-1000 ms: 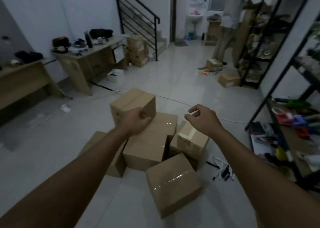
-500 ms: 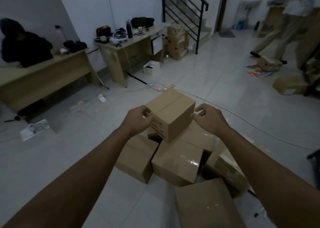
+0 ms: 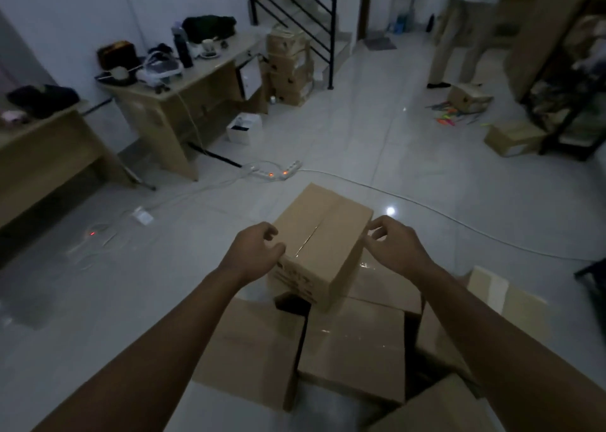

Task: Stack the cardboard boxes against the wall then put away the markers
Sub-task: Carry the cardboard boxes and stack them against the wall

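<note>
A taped cardboard box [image 3: 323, 235] is held above a cluster of several other cardboard boxes [image 3: 354, 343] on the tiled floor. My left hand [image 3: 254, 251] grips its left side and my right hand [image 3: 393, 248] grips its right side. The held box is tilted, one corner pointing down toward the pile. Coloured markers [image 3: 449, 117] lie scattered on the floor far right. A stack of boxes [image 3: 288, 67] stands against the stair railing at the back.
Two wooden desks [image 3: 170, 103] line the left wall. Power strips [image 3: 278, 172] and a white cable [image 3: 459, 221] run across the floor ahead. A person [image 3: 465, 28] stands at the back right near a dark shelf unit [image 3: 570, 80] and loose boxes [image 3: 511, 136].
The box has come up off the pile and now hangs between both hands. My view has turned left, toward the desks and the wall.
</note>
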